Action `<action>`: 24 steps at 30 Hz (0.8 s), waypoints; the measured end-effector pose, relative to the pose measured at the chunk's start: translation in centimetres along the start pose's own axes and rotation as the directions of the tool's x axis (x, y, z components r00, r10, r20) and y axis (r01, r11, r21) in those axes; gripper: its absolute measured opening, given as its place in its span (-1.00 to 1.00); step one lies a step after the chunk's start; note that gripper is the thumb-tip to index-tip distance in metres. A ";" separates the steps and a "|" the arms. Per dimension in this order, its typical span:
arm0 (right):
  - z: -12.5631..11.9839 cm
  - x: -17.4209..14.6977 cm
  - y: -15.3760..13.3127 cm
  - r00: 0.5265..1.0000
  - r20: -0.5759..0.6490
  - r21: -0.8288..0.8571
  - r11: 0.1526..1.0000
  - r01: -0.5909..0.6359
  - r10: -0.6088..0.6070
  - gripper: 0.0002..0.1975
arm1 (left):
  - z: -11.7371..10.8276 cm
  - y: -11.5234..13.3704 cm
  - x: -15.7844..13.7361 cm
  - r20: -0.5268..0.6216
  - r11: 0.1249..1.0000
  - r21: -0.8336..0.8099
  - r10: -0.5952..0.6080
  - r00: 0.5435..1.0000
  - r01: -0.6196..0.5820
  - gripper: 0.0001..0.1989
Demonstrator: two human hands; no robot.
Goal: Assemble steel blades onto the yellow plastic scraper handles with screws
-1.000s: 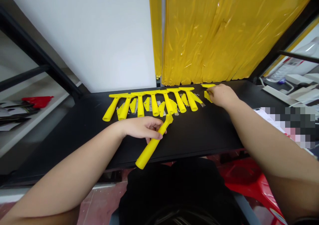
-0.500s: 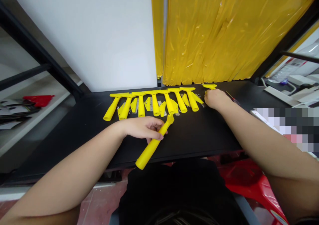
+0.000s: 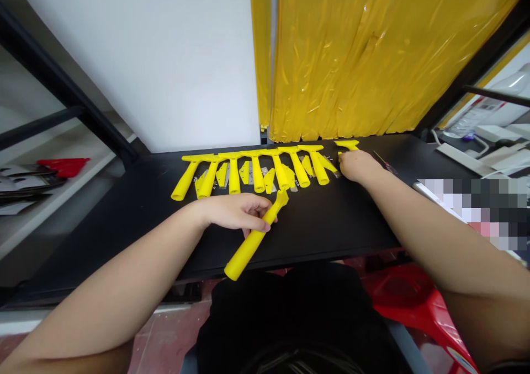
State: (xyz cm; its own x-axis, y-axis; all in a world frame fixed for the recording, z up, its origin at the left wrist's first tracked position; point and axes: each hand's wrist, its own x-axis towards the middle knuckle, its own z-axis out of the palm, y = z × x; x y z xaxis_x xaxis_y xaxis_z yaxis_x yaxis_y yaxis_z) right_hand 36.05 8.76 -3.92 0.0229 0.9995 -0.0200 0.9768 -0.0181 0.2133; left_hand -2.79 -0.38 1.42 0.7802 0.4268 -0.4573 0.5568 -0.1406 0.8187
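My left hand (image 3: 244, 213) is closed around a yellow plastic scraper handle (image 3: 248, 250), tilted with its hollow round end down toward me and its narrower end up. At the right end of the row, my right hand (image 3: 356, 165) has its fingers curled down at the table. A yellow T-shaped head (image 3: 346, 144) shows just beyond it, the rest covered by the hand. A bit of yellow shows at the fingertips; what they hold is hidden. Several like yellow handles (image 3: 234, 175) lie side by side, with small yellow plates (image 3: 269, 180) and metal pieces (image 3: 253, 174) among them.
Everything lies on a black table (image 3: 327, 219). A screwdriver (image 3: 385, 163) is right of my right hand. A white panel (image 3: 165, 59) and yellow plastic sheeting (image 3: 351, 59) stand behind. White boxes (image 3: 461, 159) are at right, a red stool (image 3: 414, 302) below.
Almost nothing differs. Both hands keep their places, and the handle in my left hand stays tilted the same way. The view has shifted very slightly.
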 end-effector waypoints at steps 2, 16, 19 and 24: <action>-0.2 -0.7 0.0 1.000 0.000 0.008 1.000 0.011 -0.011 -0.57 | 0.0 0.0 0.0 -0.001 1.000 -0.004 0.000 1.000 0.000 -0.60; 1.8 -10.5 0.6 0.963 -0.233 0.071 0.985 0.155 -0.135 -0.56 | 0.0 -0.2 0.0 -0.006 1.000 -0.013 0.009 1.000 -0.009 -0.61; 2.5 -13.6 0.3 0.923 -0.350 0.074 0.977 0.197 -0.160 -0.57 | 0.0 -0.2 0.1 -0.005 1.000 -0.021 0.016 1.000 -0.016 -0.59; 2.8 -18.1 -2.5 0.845 -0.488 0.076 0.955 0.288 -0.217 -0.59 | -0.1 -0.4 0.1 -0.004 1.000 -0.031 -0.005 1.000 0.005 -0.59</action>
State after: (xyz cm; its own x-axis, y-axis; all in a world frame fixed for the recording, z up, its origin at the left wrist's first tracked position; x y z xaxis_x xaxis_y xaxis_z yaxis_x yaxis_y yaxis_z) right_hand 33.77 -9.33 -6.85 -0.2962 0.8608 0.4138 0.9551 0.2691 0.1239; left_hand -2.98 -0.15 1.09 0.7762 0.4307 -0.4604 0.5517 -0.1105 0.8267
